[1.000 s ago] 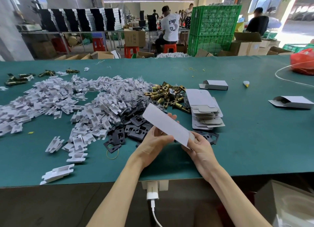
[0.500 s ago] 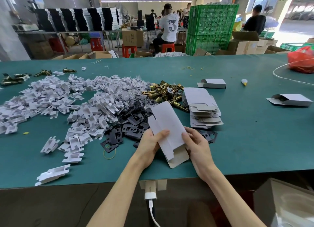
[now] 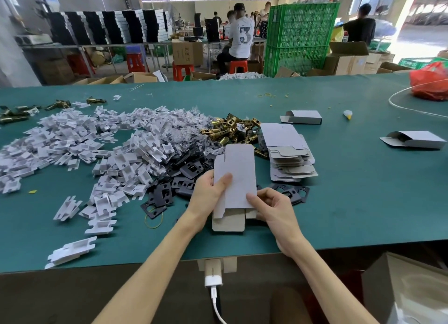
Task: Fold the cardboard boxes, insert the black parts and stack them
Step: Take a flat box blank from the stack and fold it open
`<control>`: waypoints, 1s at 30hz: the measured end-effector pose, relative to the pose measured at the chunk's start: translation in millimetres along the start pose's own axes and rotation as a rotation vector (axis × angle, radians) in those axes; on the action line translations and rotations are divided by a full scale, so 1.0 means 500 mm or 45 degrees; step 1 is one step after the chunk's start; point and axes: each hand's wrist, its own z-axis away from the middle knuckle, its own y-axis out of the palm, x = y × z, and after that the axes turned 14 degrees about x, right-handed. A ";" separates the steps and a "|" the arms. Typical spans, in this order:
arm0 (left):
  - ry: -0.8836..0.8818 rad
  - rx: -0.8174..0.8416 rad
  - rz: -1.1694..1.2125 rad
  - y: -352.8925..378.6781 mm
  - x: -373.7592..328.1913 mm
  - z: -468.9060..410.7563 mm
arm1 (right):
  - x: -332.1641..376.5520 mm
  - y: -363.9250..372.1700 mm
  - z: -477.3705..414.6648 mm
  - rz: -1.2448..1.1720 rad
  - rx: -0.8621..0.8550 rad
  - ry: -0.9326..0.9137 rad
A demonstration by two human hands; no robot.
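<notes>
Cardboard box [image 3: 238, 178], not yet squared up, stands upright between the two hands just above the near edge of the table [image 3: 351, 202], its brown bottom flap hanging open below the fingers. The left hand [image 3: 208, 195] pinches the left side with its thumb flat on the white face, and the right hand [image 3: 271, 207] pinches the lower right corner, its thumb on the face and its fingers curled behind. To do this step well, I judge the hands should press the two side creases toward each other until the sleeve pops square, then tuck the small side flaps before the brown one, so that the bottom locks without buckling. The black parts [image 3: 164, 195] lie just beyond and left of the left hand, within easy reach for inserting, and the stack of flat boxes [image 3: 288, 158] sits beyond the right hand. A second ago the box was slanted and flat across both hands; it has since been turned upright and its bottom flap has dropped open.
</notes>
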 end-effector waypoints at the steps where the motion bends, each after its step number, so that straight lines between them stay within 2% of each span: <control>1: 0.019 -0.040 -0.004 0.010 0.003 0.001 | 0.001 -0.001 0.000 0.006 -0.001 -0.005; 6: 0.136 -0.202 -0.065 0.050 0.026 0.013 | 0.001 -0.005 0.001 -0.089 -0.013 -0.036; 11: 0.088 -0.219 -0.030 0.052 0.029 0.017 | 0.004 -0.002 0.005 -0.037 -0.001 -0.070; 14: 0.046 -0.174 0.075 0.047 0.026 0.023 | 0.008 0.001 0.004 -0.063 -0.009 -0.074; 20: 0.112 0.093 0.097 0.049 0.019 0.037 | 0.010 0.000 0.000 -0.194 -0.003 -0.069; 30: 0.132 0.057 0.074 0.050 0.010 0.039 | -0.010 -0.012 -0.005 -0.229 -0.049 -0.056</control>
